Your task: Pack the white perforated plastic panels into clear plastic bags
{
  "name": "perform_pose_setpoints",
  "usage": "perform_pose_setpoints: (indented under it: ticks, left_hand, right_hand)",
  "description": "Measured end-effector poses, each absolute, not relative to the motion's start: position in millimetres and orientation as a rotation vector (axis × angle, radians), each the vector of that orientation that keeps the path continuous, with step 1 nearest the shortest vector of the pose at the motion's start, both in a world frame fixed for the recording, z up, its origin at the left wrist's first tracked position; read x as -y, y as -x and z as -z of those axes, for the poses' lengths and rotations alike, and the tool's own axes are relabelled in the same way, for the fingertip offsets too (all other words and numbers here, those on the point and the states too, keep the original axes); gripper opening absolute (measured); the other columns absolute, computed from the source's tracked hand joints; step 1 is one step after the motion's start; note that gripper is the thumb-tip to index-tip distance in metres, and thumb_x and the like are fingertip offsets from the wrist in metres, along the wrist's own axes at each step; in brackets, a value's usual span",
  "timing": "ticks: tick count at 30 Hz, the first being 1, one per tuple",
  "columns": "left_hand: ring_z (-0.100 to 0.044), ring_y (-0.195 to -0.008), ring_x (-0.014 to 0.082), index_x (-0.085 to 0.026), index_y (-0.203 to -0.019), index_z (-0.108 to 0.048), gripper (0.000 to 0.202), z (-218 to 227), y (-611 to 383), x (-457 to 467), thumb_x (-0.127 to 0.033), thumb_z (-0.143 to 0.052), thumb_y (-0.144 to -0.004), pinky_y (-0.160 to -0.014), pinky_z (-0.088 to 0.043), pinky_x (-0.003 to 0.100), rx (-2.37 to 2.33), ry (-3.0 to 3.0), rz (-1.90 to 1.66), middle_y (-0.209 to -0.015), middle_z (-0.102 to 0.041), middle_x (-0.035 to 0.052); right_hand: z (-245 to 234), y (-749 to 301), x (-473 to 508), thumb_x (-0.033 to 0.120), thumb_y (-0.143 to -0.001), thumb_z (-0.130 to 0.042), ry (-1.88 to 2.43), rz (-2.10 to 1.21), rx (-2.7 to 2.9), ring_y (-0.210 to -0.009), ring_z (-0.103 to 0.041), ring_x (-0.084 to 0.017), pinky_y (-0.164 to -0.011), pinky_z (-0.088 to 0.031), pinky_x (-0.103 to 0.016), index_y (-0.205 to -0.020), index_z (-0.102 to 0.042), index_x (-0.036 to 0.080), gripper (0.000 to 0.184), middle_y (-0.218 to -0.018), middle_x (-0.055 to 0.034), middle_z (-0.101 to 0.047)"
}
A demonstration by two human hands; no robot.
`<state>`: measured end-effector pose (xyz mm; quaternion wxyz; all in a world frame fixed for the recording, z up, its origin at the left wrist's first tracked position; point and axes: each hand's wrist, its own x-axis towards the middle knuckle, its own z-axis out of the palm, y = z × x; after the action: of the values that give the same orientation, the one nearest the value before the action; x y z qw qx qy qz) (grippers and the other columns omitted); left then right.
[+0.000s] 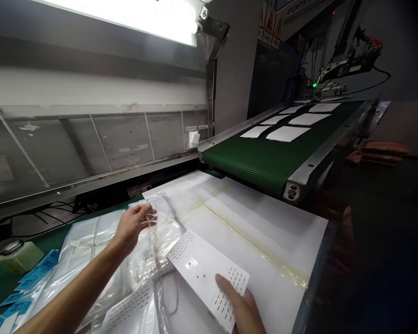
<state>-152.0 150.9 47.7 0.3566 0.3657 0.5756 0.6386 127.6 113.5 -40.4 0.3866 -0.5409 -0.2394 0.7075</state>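
My right hand (242,306) grips one end of a white perforated panel (198,269), thumb on top and the other fingers hidden beneath. The panel has slots near both ends and small holes in the middle. Over a bundle of clear plastic bags (160,239), tied with string, my left hand (134,225) has its fingers curled in a pinch. Whether film is between those fingertips is unclear. A second tied bag bundle (94,241) lies to the left under my forearm. At the bottom, another slotted white panel (130,308) shows through clear plastic.
Ahead, a green conveyor belt (245,160) carries several white panels (289,133). White sheeting (261,213) joined with yellowish tape covers the table. At left are blue printed labels (38,273) and a square jar (19,257). A robot arm (351,65) stands beyond the belt.
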Motion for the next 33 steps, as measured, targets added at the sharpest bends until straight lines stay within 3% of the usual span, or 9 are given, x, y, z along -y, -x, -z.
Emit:
perform_pose_setpoints:
  ticks: [4, 8, 12, 17, 24, 29, 33]
  left_hand:
    - [-0.061, -0.067, 0.0100, -0.016, -0.084, -0.062, 0.013, -91.4, 174.3, -139.0, -0.025, -0.066, -0.075, -0.064, -0.051, 0.023, -1.292, -0.885, -1.880, -0.078, -0.063, -0.0002]
    - [-0.060, -0.067, 0.0125, -0.016, -0.081, -0.062, 0.011, -111.0, 138.3, -107.0, -0.024, -0.068, -0.077, -0.064, -0.051, 0.025, -1.226, -1.004, -1.705, -0.073, -0.063, 0.0004]
    - [-0.058, -0.064, 0.0132, -0.015, -0.078, -0.060, 0.015, -96.0, 63.1, -86.4, -0.027, -0.067, -0.080, -0.068, -0.048, 0.029, -1.096, -1.068, -1.324, -0.069, -0.063, 0.0013]
    - [-0.056, -0.064, 0.0125, -0.013, -0.070, -0.059, 0.020, -68.8, 8.5, -85.1, -0.028, -0.072, -0.075, -0.065, -0.042, 0.027, -1.015, -1.033, -1.197, -0.067, -0.064, 0.0023]
    - [-0.057, -0.064, 0.0154, -0.013, -0.066, -0.053, 0.025, -68.5, 1.3, -77.5, -0.030, -0.067, -0.078, -0.069, -0.045, 0.033, -0.929, -0.945, -1.130, -0.067, -0.064, 0.0059]
    - [-0.047, -0.063, 0.0117, -0.018, -0.084, -0.053, 0.014, -73.3, 11.7, -75.1, -0.024, -0.064, -0.078, -0.072, -0.048, 0.036, -0.894, -1.041, -1.023, -0.065, -0.046, -0.0044]
    - [-0.039, -0.054, 0.0105, -0.019, -0.104, -0.057, 0.026, -59.9, 16.3, -92.3, -0.034, -0.058, -0.082, -0.055, -0.041, 0.025, -1.347, -1.495, -0.987, -0.058, -0.036, -0.0077]
  right_hand:
    - [33.4, -130.6, -113.4, 0.046, -0.062, -0.074, 1.349, -1.792, 0.615, -0.084, -0.069, -0.035, -0.074, -0.056, -0.044, -0.116, -0.055, 0.005, 0.070, -0.082, -0.0135, -0.074]
    - [5.3, -141.5, -108.4, 0.052, -0.062, -0.073, 1.330, -1.636, 0.665, -0.089, -0.067, -0.037, -0.072, -0.056, -0.045, -0.116, -0.055, 0.005, 0.074, -0.089, -0.0155, -0.074]
    - [-33.8, -143.6, -96.8, 0.052, -0.062, -0.073, 1.352, -1.184, 1.012, -0.103, -0.063, -0.032, -0.082, -0.055, -0.036, -0.107, -0.062, 0.014, 0.060, -0.109, -0.0113, -0.069]
    - [-37.5, -135.1, -82.2, 0.056, -0.065, -0.068, 1.260, -1.129, 1.228, -0.087, -0.069, -0.029, -0.074, -0.057, -0.032, -0.094, -0.069, 0.017, 0.049, -0.088, -0.0075, -0.074]
    - [-9.1, -155.8, -83.1, 0.059, -0.063, -0.065, 1.399, -0.941, 1.177, -0.090, -0.068, -0.031, -0.074, -0.057, -0.035, -0.092, -0.069, 0.016, 0.053, -0.089, -0.0104, -0.074]
    - [-19.4, -169.1, -97.3, 0.056, -0.067, -0.064, 1.431, -0.853, 1.173, -0.101, -0.063, -0.031, -0.090, -0.050, -0.044, -0.108, -0.063, 0.018, 0.056, -0.099, -0.0092, -0.072]
    - [-23.6, -191.9, -98.1, 0.052, -0.069, -0.068, 1.312, -1.077, 1.067, -0.099, -0.065, -0.030, -0.087, -0.053, -0.041, -0.114, -0.061, 0.015, 0.059, -0.102, -0.0089, -0.072]
